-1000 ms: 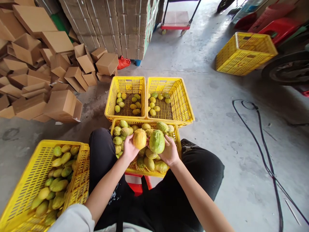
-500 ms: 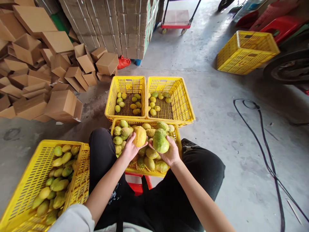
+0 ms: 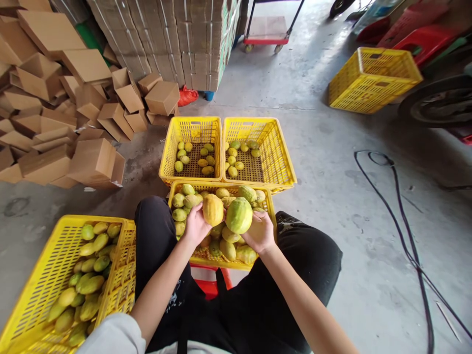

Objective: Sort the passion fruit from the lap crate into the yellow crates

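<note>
My left hand (image 3: 194, 226) grips a yellow-orange fruit (image 3: 213, 209), held upright over the yellow crate (image 3: 272, 212) that rests on my lap. My right hand (image 3: 261, 233) cups a larger green fruit (image 3: 239, 215) from below, right beside the yellow one. The lap crate holds several green and yellow fruits. Two yellow crates stand on the floor just beyond it, the left one (image 3: 168, 152) and the right one (image 3: 283, 157), each with several smaller fruits on the bottom.
A yellow crate (image 3: 44, 275) of elongated green-yellow fruits sits at my left. Loose cardboard boxes (image 3: 92, 160) lie piled at the left, with stacked flat cartons (image 3: 173, 39) behind. An overturned yellow crate (image 3: 372, 78), a black cable (image 3: 398, 216) and a red trolley (image 3: 269, 34) are on the concrete floor.
My right hand has turned the green fruit so a rounder side faces up, and lifted it slightly. The left hand's yellow fruit stays in nearly the same place.
</note>
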Available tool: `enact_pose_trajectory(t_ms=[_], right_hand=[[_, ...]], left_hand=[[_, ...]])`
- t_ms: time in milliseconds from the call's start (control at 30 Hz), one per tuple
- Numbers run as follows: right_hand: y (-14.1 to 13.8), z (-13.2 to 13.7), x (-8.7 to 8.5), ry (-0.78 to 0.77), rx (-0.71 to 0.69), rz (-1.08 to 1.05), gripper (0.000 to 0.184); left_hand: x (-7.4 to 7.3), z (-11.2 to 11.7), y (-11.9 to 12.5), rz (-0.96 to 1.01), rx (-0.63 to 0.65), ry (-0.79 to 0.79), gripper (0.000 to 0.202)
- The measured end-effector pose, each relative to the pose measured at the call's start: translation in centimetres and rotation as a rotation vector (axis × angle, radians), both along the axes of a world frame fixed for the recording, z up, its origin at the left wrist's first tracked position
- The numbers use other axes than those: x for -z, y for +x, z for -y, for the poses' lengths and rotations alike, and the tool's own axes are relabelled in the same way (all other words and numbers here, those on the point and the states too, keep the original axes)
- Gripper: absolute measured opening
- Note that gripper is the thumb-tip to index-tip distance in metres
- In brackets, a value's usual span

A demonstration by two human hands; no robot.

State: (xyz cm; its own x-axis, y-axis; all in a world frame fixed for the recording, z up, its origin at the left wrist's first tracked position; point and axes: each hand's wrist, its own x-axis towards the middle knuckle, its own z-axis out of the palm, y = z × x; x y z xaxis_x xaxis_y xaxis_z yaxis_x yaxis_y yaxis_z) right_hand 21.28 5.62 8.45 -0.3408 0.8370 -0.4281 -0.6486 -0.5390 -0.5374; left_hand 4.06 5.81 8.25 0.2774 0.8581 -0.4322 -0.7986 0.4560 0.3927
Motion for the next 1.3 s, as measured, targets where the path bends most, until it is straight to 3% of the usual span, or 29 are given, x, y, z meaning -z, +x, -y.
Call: enact_pose_trajectory(t_ms=[300,633,833,1067,1300], right_hand=[[0.3,0.0,0.1,0.016,0.04,-0.022,0.037],[0.2,0.1,0.9,-0.045,0.065,-0.048,0.03],[-0.3,0.4,1.0,-0.042,0.051,-0.061,0.037],[-0.2,0.2,0.3,-0.058,0.05,-0.14,0.036],[0.3,-0.2,-0.1,-0.086,0.053,-0.15,0.037]], left_hand=[[-0.8,0.0,-0.2,0.034,-0.04,-0.019,0.029],[0.3,0.1,-0.2,-0.074,-0.028,-0.054,0.022],[0.5,0.0,-0.2,-0.097,0.002,-0.017,0.021],[0.3,-0.1,-0.3,-0.019,-0.054,-0.079,0.033],[-0.2,0.1,-0.3,-0.023,-0.097,-0.038,0.033]])
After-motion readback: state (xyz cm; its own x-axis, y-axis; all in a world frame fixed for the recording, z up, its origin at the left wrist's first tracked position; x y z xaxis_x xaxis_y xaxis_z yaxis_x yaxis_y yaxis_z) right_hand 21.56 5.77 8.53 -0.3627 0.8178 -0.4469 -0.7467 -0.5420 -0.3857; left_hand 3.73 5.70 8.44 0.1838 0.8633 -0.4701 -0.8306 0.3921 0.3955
